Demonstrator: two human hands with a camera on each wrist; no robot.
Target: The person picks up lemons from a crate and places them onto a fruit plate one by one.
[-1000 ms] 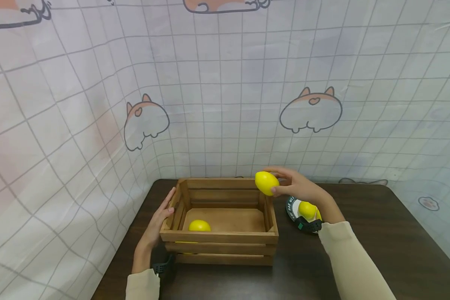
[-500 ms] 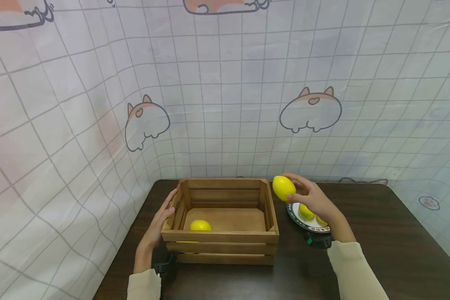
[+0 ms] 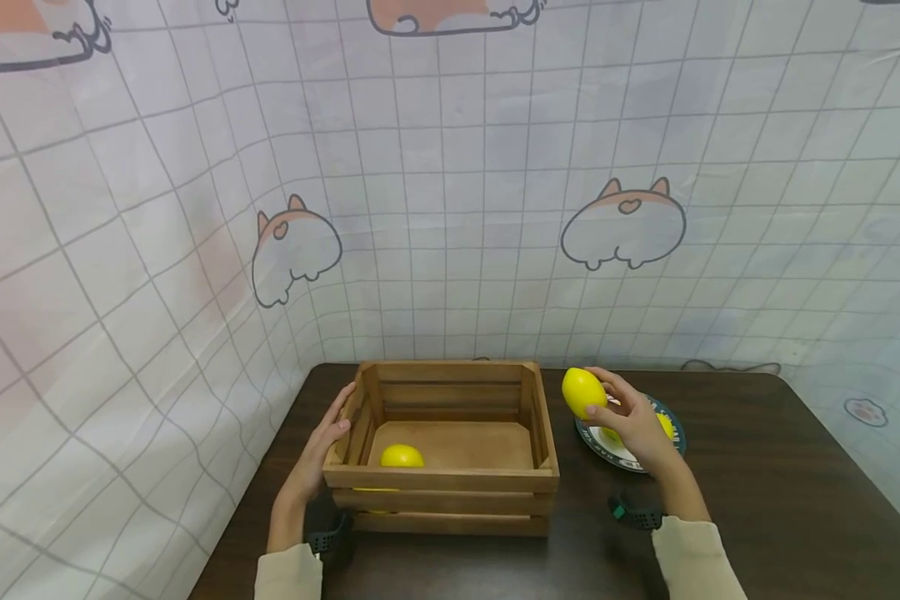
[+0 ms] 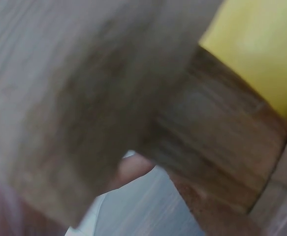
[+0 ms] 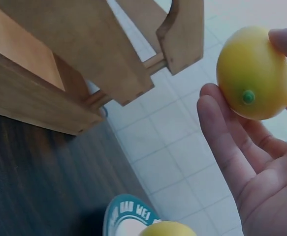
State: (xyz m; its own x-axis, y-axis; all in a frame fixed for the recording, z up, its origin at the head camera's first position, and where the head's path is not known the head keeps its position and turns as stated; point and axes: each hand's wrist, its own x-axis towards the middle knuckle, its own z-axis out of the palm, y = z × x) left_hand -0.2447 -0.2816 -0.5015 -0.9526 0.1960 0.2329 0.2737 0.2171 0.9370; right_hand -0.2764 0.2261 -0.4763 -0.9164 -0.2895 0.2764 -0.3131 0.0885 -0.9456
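in the head view, a lemon (image 3: 583, 393) is held by the right hand (image 3: 640, 427), pinched between thumb and fingertips, above the table (image 3: 780, 483), just right of the wooden crate (image 3: 441, 479) and apart from it. a plate (image 3: 604, 455) is partly covered by that hand; on it, yellow fruit (image 3: 666, 427) is seen to both sides of the hand. the crate's left side is touched by the left hand (image 3: 317, 446), whose fingers are laid nearly straight along the wall. inside the crate, near its front left corner, another lemon (image 3: 401, 456) is seen, and more yellow is shown through the front slats (image 3: 450, 502). the table is backed by a white checked cloth (image 3: 435, 167) printed with cartoon animals (image 3: 622, 225).

in the left wrist view, blurred wood is shown with a patch of yellow at the upper right; how tightly the crate is held cannot be told.

in the right wrist view, the held lemon's green tip (image 5: 248, 97) is turned to the camera, and the plate's lettered rim is seen below.
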